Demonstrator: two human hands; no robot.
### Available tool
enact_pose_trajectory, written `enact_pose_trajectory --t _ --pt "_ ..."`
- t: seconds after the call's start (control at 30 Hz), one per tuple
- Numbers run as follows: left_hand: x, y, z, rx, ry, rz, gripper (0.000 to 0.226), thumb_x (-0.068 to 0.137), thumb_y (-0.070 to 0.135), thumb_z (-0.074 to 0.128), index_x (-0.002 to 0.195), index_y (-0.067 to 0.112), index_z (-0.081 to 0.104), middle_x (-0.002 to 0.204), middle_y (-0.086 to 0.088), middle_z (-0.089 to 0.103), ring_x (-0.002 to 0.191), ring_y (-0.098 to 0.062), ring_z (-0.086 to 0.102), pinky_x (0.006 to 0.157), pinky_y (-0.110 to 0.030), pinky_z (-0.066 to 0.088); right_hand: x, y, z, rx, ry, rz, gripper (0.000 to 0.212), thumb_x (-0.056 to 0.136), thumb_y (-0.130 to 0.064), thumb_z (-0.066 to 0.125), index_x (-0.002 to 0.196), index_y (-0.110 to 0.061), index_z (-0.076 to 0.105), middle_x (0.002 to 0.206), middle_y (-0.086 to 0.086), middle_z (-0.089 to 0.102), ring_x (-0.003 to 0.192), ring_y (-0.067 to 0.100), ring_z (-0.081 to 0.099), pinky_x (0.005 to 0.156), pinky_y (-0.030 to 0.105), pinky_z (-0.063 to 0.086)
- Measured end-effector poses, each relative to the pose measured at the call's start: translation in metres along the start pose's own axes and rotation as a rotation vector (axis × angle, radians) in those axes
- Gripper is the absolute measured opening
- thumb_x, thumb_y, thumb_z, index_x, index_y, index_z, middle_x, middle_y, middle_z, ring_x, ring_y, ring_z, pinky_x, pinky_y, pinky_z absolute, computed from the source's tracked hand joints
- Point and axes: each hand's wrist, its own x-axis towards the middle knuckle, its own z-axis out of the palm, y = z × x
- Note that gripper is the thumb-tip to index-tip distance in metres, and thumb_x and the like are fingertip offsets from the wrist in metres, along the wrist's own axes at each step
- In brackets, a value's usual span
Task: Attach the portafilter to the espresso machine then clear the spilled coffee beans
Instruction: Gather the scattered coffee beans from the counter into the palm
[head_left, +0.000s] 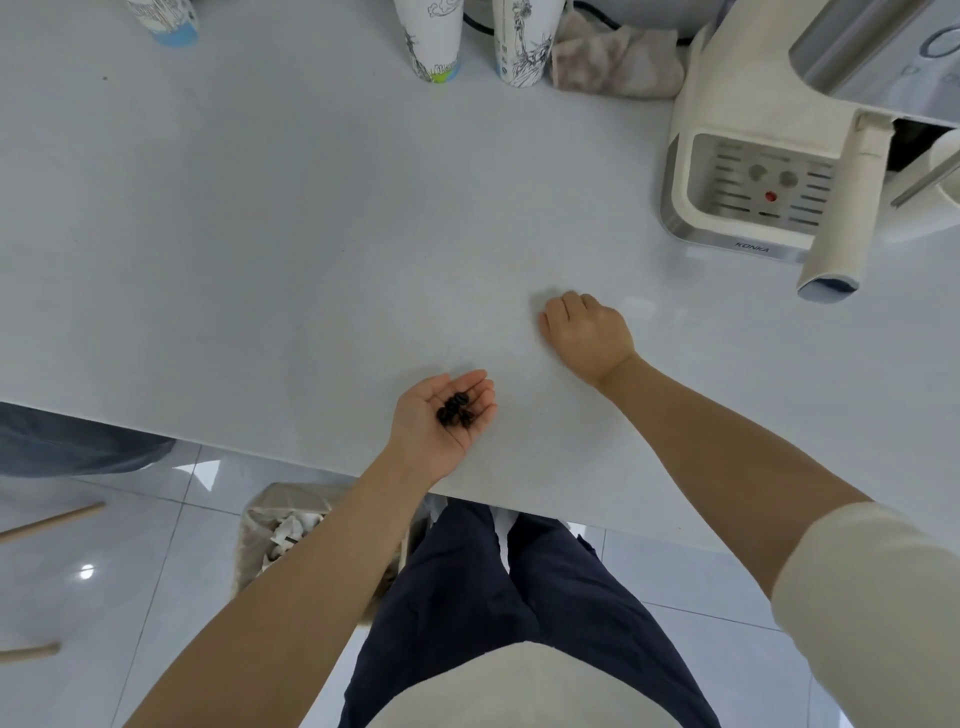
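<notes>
My left hand (439, 421) lies palm up near the front edge of the white counter (260, 260), cupping several dark coffee beans (456, 409). My right hand (587, 335) rests knuckles up on the counter to the right, fingers curled under; whatever is beneath them is hidden. The cream espresso machine (737, 119) stands at the far right. The portafilter sits in it, its cream handle (844, 208) pointing toward me over the drip tray (763, 187).
Three tall printed paper cups (434, 39) and a crumpled cloth (618, 60) stand along the back of the counter. Below the counter edge, by my legs, is a lined waste bin (283, 530) with paper scraps.
</notes>
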Motion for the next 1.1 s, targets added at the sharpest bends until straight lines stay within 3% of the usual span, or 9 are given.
enact_pose_trajectory --t 0.03,0.1,0.2,0.43,0.57,0.77,0.93,1.03,1.1 --pt "0.0 0.001 0.0 0.0 0.0 0.002 0.058 0.094 0.016 0.031 0.059 -0.004 0.073 0.058 -0.012 0.07 0.049 -0.018 0.068 0.054 -0.025 0.058 -0.001 0.001 0.002 0.001 0.028 0.006 0.027 0.064 -0.006 0.067 0.046 -0.011 0.047 0.039 0.001 0.045 0.029 0.013 0.04 0.032 0.014 0.018" --pt "0.002 0.004 0.001 -0.001 0.002 0.005 0.058 0.094 0.016 0.031 0.06 -0.004 0.073 0.059 -0.012 0.07 0.049 -0.018 0.068 0.054 -0.025 0.058 -0.001 0.002 0.005 0.02 0.13 0.028 0.047 0.088 -0.008 0.04 0.041 -0.012 0.045 0.035 -0.001 0.043 0.026 0.012 0.038 0.03 0.013 0.02" --pt "0.004 0.006 0.001 0.003 0.011 0.008 0.056 0.094 0.017 0.031 0.062 -0.004 0.072 0.06 -0.012 0.07 0.05 -0.018 0.068 0.055 -0.026 0.058 0.002 0.0 0.006 0.087 0.236 0.051 0.062 0.096 -0.017 0.022 0.037 -0.013 0.042 0.033 -0.001 0.04 0.025 0.013 0.037 0.03 0.013 0.019" --pt "0.002 0.007 0.001 0.04 0.018 0.008 0.04 0.094 0.017 0.03 0.083 -0.003 0.063 0.058 -0.01 0.07 0.05 -0.017 0.067 0.057 -0.025 0.057 0.0 0.002 0.01 0.11 0.256 0.012 0.06 0.095 -0.018 0.03 0.035 -0.015 0.038 0.031 -0.001 0.037 0.026 0.014 0.035 0.037 0.013 0.014" --pt "0.001 0.006 0.001 0.056 0.037 0.011 0.041 0.095 0.017 0.031 0.082 -0.003 0.064 0.058 -0.01 0.07 0.05 -0.016 0.067 0.057 -0.024 0.057 -0.001 0.006 0.01 0.077 0.23 -0.073 0.045 0.078 -0.009 0.052 0.035 -0.015 0.038 0.031 -0.001 0.038 0.026 0.014 0.034 0.035 0.012 0.017" --pt "0.003 0.009 -0.002 0.052 0.03 0.022 0.058 0.094 0.017 0.032 0.06 -0.002 0.074 0.059 -0.011 0.07 0.05 -0.017 0.068 0.057 -0.025 0.057 -0.001 0.005 0.017 0.12 0.362 -0.084 0.058 0.094 -0.015 0.033 0.036 -0.015 0.039 0.029 -0.001 0.036 0.023 0.013 0.032 0.032 0.013 0.02" --pt "0.003 0.009 -0.003 0.081 0.041 0.014 0.041 0.094 0.017 0.032 0.081 -0.003 0.066 0.059 -0.01 0.07 0.051 -0.017 0.068 0.056 -0.024 0.058 -0.004 0.003 0.019 0.12 0.344 -0.004 0.058 0.093 -0.014 0.033 0.036 -0.015 0.039 0.028 -0.002 0.036 0.022 0.014 0.033 0.031 0.013 0.02" --pt "0.004 0.008 0.0 0.086 0.029 0.013 0.038 0.094 0.017 0.032 0.085 -0.003 0.063 0.059 -0.01 0.07 0.051 -0.017 0.068 0.057 -0.024 0.058 -0.003 0.002 0.015 0.135 0.261 0.051 0.043 0.078 -0.015 0.049 0.036 -0.014 0.04 0.027 -0.001 0.036 0.02 0.015 0.034 0.03 0.011 0.021" --pt "0.004 0.006 0.003 0.088 0.019 0.008 0.039 0.095 0.017 0.031 0.085 -0.003 0.062 0.059 -0.011 0.071 0.052 -0.017 0.069 0.057 -0.025 0.058 0.0 0.002 0.011 0.173 0.213 0.085 0.04 0.074 -0.016 0.049 0.035 -0.012 0.041 0.026 0.001 0.036 0.019 0.017 0.033 0.028 0.011 0.022"
